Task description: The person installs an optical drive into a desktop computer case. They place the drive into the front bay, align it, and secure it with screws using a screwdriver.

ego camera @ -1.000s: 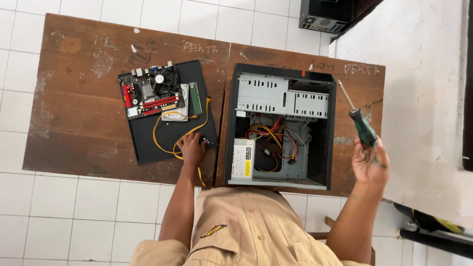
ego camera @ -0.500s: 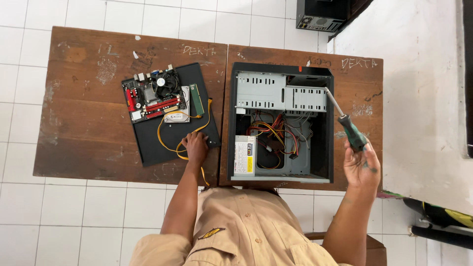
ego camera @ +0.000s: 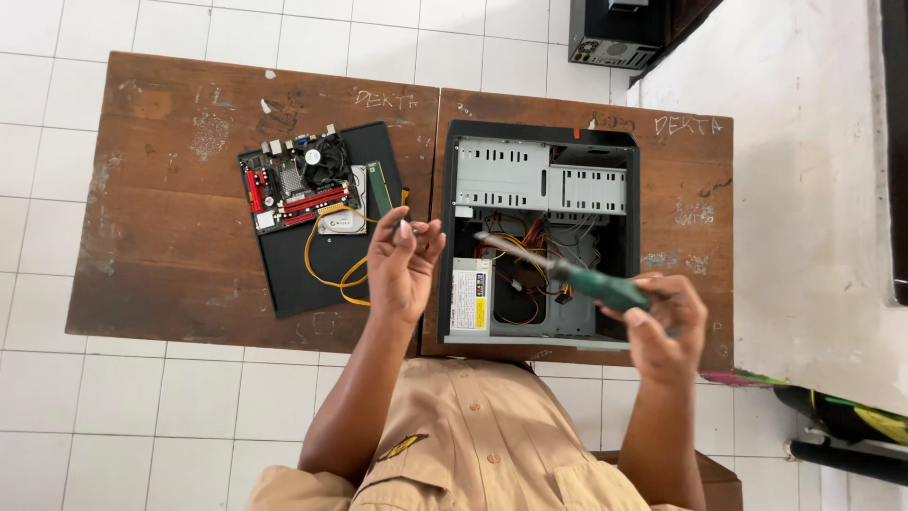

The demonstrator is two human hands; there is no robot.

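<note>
While I watch through the head camera, looking straight down, the scene reads as follows.

Head view, left hand: my left hand [ego camera: 405, 265] is raised above the surface [ego camera: 170, 189], fingertips pinched together on a small dark part [ego camera: 404, 228] too small for me to identify.
Head view, right hand: my right hand [ego camera: 665, 326] has its grip clamped around the green handle of a screwdriver [ego camera: 567, 274]; the shaft slants up and to the left over the open case.
Head view, computer case: the open computer case [ego camera: 539, 237] lies on its side on the right half of the surface, with a grey drive cage at the top, coloured cables in the middle and a power supply [ego camera: 471, 293] at the lower left.
Head view, motherboard: a red and black motherboard [ego camera: 298, 180] with a round fan lies on a black mat [ego camera: 293, 274], left of the case and apart from it.
Head view, cable: a yellow cable [ego camera: 331, 265] loops across the mat, just beside my left hand.
Head view, floor: white tiles [ego camera: 142, 407] surround the surface; a second dark computer case [ego camera: 615, 33] stands at the top edge.
</note>
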